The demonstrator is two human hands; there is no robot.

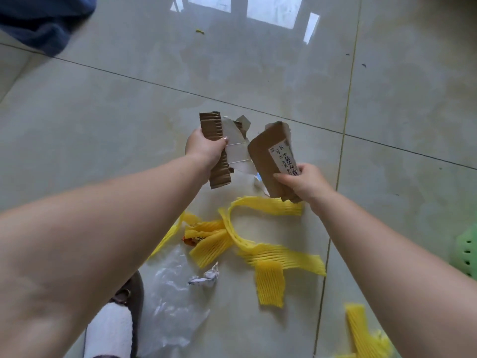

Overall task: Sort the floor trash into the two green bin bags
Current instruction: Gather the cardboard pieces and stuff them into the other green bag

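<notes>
Cardboard in both hands, arms outstretched above the floor: left hand gripping corrugated strip, right hand pinching labelled cardboard piece; yellow foam netting below.

Green basket cut by edge

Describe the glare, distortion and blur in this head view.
Head view: window glare on the glossy floor at top; wide-angle bend swells both forearms at the bottom corners; the cardboard pieces and barcode label are fairly sharp; the blue fabric and green object at the edges look soft.
</notes>
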